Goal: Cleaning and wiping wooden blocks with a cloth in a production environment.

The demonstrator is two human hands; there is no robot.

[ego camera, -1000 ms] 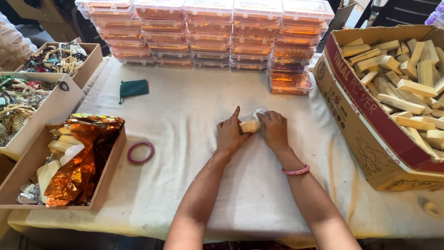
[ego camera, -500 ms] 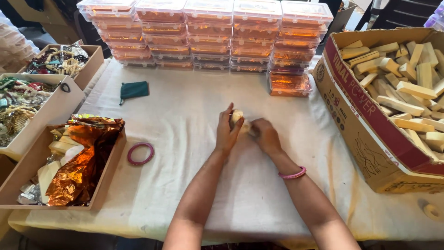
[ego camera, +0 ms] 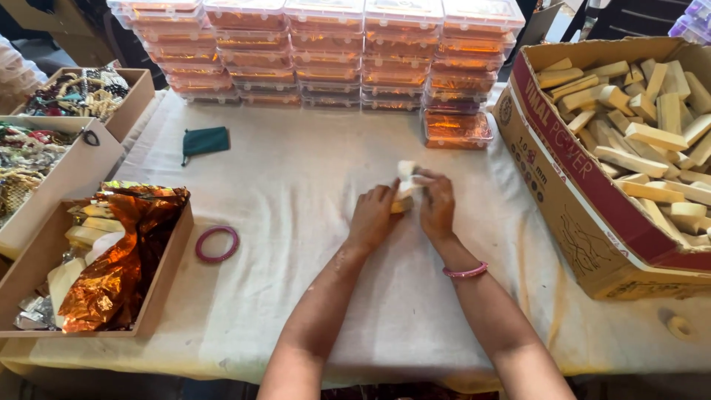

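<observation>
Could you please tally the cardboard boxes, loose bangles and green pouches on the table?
Cardboard boxes: 4
Loose bangles: 1
Green pouches: 1
Total: 6

This looks like a small packing workshop, with a long table under a white cloth (ego camera: 296,222), tall stacks of clear plastic boxes with orange insides (ego camera: 326,52), and a big brown cardboard box full of pale wooden blocks (ego camera: 637,148).
</observation>
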